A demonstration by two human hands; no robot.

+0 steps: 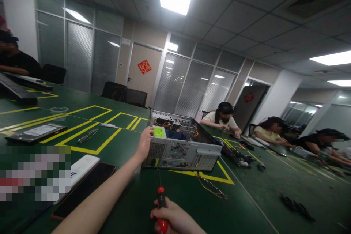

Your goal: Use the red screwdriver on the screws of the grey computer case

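An open desktop computer case (205, 153) lies on its side on the green table, its perforated back panel facing me. Inside, at the left, sits a power supply (159, 131) with a yellow-green label; coloured wires show behind it. My left hand (144, 143) grips the case's left corner beside the power supply, fingers over the top edge. In my right hand (172, 214) is a red-and-black screwdriver (161, 202), held by the handle. Its thin shaft points away from me toward the lower left of the back panel; whether the tip touches the case I cannot tell.
On the left lie a hard drive (37, 132), a clear plastic cup (59, 113), a dark phone (85, 190) and a white flat box (79, 175). A thin wire loop (211, 186) and black cable (296, 206) lie rightward. Several people work around the table.
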